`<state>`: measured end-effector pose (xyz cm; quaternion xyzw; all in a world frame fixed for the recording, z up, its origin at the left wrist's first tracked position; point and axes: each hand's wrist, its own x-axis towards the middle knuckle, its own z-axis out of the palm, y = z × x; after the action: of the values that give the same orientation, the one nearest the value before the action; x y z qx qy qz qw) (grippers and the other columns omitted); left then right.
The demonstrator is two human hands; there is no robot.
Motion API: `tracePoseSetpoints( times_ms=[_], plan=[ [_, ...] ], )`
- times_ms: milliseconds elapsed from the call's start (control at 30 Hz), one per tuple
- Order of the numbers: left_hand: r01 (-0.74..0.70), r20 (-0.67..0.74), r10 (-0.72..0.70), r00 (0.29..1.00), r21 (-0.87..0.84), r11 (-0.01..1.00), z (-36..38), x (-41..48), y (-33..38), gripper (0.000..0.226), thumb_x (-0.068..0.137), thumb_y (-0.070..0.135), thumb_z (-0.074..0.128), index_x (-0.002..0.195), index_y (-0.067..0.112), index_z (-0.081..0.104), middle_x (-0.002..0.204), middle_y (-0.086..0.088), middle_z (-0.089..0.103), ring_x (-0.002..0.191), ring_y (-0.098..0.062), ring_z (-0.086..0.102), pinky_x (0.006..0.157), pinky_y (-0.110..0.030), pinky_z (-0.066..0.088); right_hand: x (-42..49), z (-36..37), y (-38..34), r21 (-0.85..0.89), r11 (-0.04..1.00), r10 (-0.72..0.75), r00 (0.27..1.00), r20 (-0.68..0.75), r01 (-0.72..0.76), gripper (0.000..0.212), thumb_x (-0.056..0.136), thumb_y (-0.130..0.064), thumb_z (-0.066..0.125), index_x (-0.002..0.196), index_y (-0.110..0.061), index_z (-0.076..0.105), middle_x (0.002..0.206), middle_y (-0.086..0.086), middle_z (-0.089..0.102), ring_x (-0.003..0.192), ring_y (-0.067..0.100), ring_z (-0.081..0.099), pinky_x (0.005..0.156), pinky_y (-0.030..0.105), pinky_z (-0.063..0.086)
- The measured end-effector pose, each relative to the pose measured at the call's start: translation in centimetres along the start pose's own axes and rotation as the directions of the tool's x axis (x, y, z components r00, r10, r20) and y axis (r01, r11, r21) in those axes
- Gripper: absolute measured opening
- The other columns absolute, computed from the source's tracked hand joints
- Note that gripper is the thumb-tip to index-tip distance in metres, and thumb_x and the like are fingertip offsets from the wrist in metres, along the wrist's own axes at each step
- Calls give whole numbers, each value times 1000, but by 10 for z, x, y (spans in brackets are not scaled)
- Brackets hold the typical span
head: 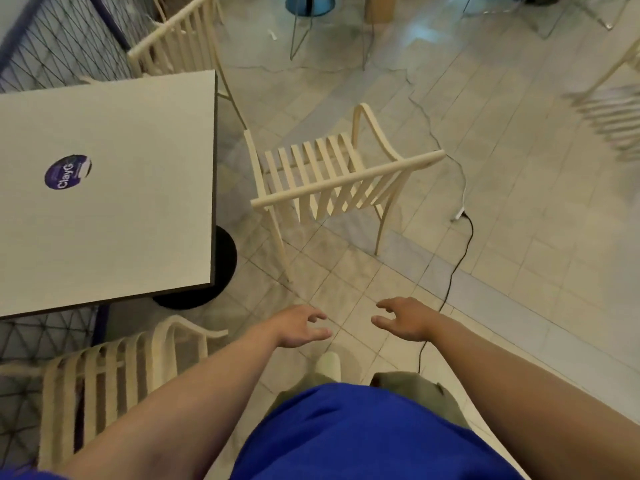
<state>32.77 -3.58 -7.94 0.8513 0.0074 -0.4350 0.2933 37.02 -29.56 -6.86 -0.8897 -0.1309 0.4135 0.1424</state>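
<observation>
Because both hands hover empty, the left hand (301,325) and the right hand (403,318) with fingers loosely spread and short of the chair (348,179) standing on the floor just beside the bench (121,220), a hasty grab at its top rail could tip it or knock it against the bench edge. Dragging it backward could also catch a leg on the black cable (460,258) lying on the tiles near its right side. Counted: four cream slatted chairs, namely this one, a chair behind the bench (180,39), a chair at lower left (104,368) and a blurred chair at the right edge (613,116); one bench, one round sticker (67,171), one cable, two hands.
</observation>
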Motion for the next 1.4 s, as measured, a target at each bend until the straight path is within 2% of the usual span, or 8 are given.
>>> tracePoseSetpoints(
  times_ms=[467, 567, 667, 833, 1067, 1167, 1267, 1400],
  plan=[
    [87, -135, -88, 987, -14, 996, -112, 91, 56, 66, 89, 60, 62, 146, 30, 46, 148, 2, 51, 133, -18, 49, 110, -39, 40, 115, -145, 15, -48, 992, -119, 992, 43, 121, 67, 96, -57, 46, 151, -20, 35, 154, 3, 40, 139, 22, 39, 114, 38, 32],
    [83, -217, -76, 973, 22, 996, -138, 111, 82, 65, 88, 62, 61, 144, 33, 48, 145, 4, 52, 131, -16, 50, 108, -38, 41, 140, -188, 21, -83, 977, -194, 980, 35, 196, 67, 95, -57, 47, 150, -21, 36, 154, 3, 39, 140, 22, 37, 115, 40, 31],
    [36, -335, -47, 941, -37, 999, -170, 127, 107, 61, 88, 59, 63, 140, 30, 53, 141, 4, 56, 129, -14, 52, 105, -35, 43, 158, -230, 22, -99, 951, -294, 956, -5, 292, 65, 95, -56, 50, 149, -20, 40, 152, 3, 43, 139, 21, 40, 114, 40, 33],
    [55, -485, -78, 871, -60, 997, -219, 149, 130, 53, 89, 53, 65, 136, 29, 57, 136, 5, 59, 121, -16, 54, 100, -37, 45, 190, -290, 21, -223, 889, -432, 894, -116, 400, 56, 95, -48, 53, 143, -19, 47, 140, 3, 54, 126, 22, 50, 104, 39, 42],
    [324, -287, -288, 913, 84, 942, -232, 171, 97, 73, 88, 48, 65, 152, 35, 34, 148, -1, 49, 129, -27, 50, 104, -42, 43, 232, -301, 37, -362, 875, -287, 946, 149, 322, 65, 93, -43, 58, 150, -25, 33, 138, 5, 53, 117, 24, 55, 97, 37, 45],
    [313, -213, -282, 936, 131, 941, -234, 181, 86, 73, 86, 47, 67, 151, 34, 37, 144, -1, 52, 127, -24, 51, 105, -40, 42, 247, -299, 39, -412, 867, -223, 957, 185, 282, 64, 92, -39, 59, 149, -27, 33, 135, 5, 53, 114, 23, 56, 94, 36, 46],
    [287, -163, -256, 953, 205, 936, -238, 193, 75, 68, 85, 49, 66, 148, 38, 40, 140, 1, 55, 122, -22, 53, 102, -39, 43, 260, -296, 34, -428, 863, -192, 958, 214, 269, 52, 91, -32, 62, 140, -29, 44, 127, 3, 58, 107, 21, 58, 90, 35, 48],
    [240, -55, -234, 971, 202, 950, -247, 210, 62, 75, 86, 43, 65, 152, 43, 31, 145, 3, 51, 122, -21, 53, 100, -38, 44, 277, -290, 29, -418, 879, -146, 964, 222, 229, 47, 90, -24, 61, 135, -30, 49, 120, -1, 60, 102, 18, 59, 89, 35, 49]
  ],
)
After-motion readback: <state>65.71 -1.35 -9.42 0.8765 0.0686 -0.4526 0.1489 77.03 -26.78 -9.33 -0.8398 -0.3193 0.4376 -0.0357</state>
